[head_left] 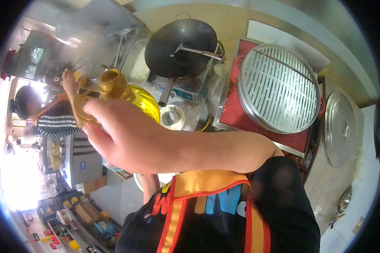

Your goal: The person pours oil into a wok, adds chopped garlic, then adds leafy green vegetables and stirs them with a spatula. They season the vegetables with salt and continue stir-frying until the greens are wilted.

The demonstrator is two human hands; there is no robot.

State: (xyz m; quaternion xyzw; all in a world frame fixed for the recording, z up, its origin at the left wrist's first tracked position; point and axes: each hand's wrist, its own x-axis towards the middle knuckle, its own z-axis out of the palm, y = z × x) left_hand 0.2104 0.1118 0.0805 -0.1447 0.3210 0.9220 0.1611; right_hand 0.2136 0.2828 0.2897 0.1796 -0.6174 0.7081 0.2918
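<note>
My right arm reaches across to the left. My right hand (107,141) is closed around a tan, curved thing (85,110), whose kind I cannot make out. Of my left arm only a piece of forearm (150,187) shows below the right one; the left hand is hidden behind it. A pale round rim (138,180) shows beside that forearm. Just beyond my right hand stand an amber jar (114,86) and a large container of yellow oil (144,101). A white roll (172,117) stands to their right.
A black wok (180,38) with a spatula (198,52) in it sits on a cooker. A slotted steamer tray (279,90) rests on a red surface, with a metal lid (342,126) further right. A co-worker (57,118) stands far left, near steam.
</note>
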